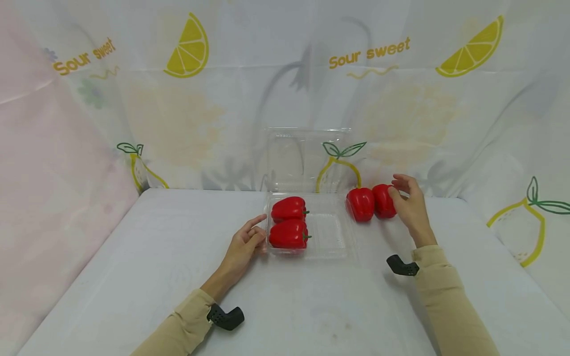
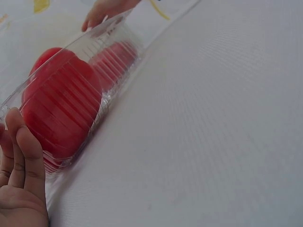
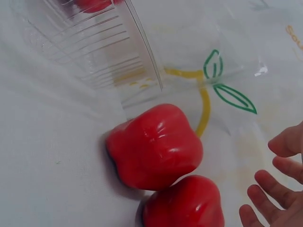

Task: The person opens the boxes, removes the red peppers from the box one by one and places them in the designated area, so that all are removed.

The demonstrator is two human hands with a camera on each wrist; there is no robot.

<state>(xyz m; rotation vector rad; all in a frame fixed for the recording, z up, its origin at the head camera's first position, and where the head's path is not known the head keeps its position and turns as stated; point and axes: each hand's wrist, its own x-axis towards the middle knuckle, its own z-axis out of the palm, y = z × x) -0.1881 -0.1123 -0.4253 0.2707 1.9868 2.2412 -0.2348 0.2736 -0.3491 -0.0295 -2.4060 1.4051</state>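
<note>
1. Four red bell peppers appeared in the head view. The far pepper (image 1: 286, 209) and near pepper (image 1: 287, 234) lay side by side in the left half of the clear container (image 1: 327, 230), whose lid (image 1: 287, 165) stood raised behind. The inner pepper (image 1: 360, 204) and outer pepper (image 1: 383, 201) sat on the white table (image 1: 187, 247), right of it. The left hand (image 1: 242, 243) was at the container's left side; the right hand (image 1: 410, 205) overlapped the outer pepper, contact uncertain.

2. One view, the left wrist's, showed the left hand's fingers loosely raised against the ribbed outer wall, with red visible through the plastic.

3. Two peppers, nearly touching, filled the right wrist view's lower middle; beside them, the right hand was loosely spread, gripping nothing.
</note>
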